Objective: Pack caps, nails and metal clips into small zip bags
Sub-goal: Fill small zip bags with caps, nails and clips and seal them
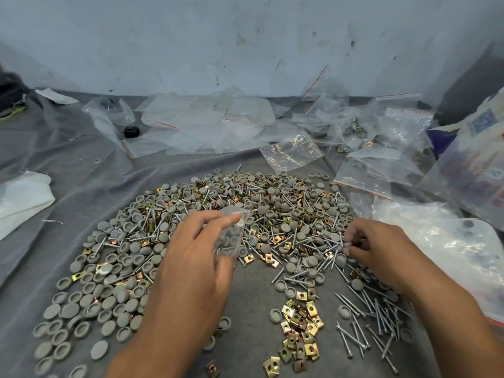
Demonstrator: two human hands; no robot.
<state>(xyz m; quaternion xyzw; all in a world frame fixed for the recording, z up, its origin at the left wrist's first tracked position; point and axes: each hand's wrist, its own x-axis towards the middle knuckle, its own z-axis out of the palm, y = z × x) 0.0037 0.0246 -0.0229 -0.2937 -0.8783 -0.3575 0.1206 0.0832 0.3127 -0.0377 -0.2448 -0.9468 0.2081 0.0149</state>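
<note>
A wide heap of grey caps, silver nails and brass metal clips covers the grey cloth in front of me. My left hand pinches a small clear zip bag above the heap's middle; a cap or two shows inside it. My right hand hovers over the heap's right side with its fingers curled together; whether they pinch anything I cannot tell. A sorted cluster of clips lies near the front, with loose nails to its right.
Empty zip bags lie piled along the back by the wall. Filled bags and a large printed sack stand at the right. White cloth sits at the left edge. A small black object lies at the back left.
</note>
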